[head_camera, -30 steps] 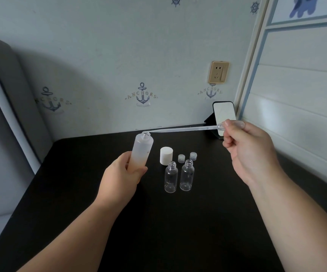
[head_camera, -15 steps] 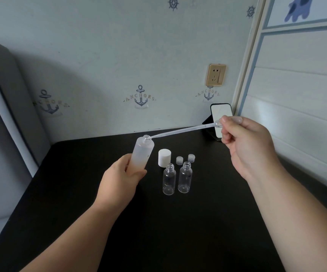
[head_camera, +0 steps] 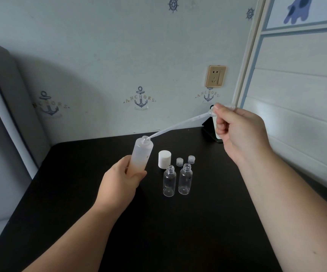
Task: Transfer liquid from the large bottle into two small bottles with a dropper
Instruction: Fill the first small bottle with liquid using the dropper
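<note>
Your left hand wraps around the lower part of the big bottle and tips it toward the right, off the tabletop, likely so its open mouth faces the dropper. The dropper slants down from the right, its tip just at the bottle's mouth; you cannot tell how deep it sits. Just right of the bottle stands its white cap, then two small caps, all set toward the back edge out of the way. In front of them the two small bottles stand upright, open and apparently empty, close enough for a short carry. Your right hand pinches the dropper's bulb between thumb and fingers, ready to draw liquid.
</note>
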Tool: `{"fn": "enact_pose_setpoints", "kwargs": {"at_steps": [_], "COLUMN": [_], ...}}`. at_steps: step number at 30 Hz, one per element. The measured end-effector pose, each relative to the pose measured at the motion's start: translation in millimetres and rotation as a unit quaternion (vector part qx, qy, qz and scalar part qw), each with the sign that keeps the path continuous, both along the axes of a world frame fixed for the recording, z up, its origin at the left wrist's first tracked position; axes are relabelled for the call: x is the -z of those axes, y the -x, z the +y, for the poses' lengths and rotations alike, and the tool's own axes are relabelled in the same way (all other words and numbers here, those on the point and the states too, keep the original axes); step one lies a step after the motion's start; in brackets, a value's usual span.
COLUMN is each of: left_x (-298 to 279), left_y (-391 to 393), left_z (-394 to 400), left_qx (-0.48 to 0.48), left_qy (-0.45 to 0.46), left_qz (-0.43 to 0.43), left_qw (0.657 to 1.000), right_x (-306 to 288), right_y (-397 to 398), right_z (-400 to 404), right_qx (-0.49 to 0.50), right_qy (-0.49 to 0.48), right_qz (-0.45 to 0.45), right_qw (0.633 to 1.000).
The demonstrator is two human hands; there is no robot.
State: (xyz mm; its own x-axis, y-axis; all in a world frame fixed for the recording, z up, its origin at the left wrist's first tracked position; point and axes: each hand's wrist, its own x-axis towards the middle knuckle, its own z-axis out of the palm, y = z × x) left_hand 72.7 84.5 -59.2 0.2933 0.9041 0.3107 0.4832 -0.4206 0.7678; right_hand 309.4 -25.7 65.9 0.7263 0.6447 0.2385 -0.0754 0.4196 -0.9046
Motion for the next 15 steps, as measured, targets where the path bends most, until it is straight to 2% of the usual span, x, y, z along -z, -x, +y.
{"fn": "enact_pose_setpoints", "kwargs": {"at_steps": [15], "left_x": [0.8], "left_y": [-0.2], "left_z": [1.2], "left_qx": [-0.001], "left_qy": [-0.050], "left_qz": [0.045], "left_qw": [0.998], "right_x": [-8.7], "right_y": [-2.8], "right_z": [0.2], "right_qx": [-0.007], "right_qy": [0.016], "right_qz": [-0.040], "right_qw": [0.999]}}
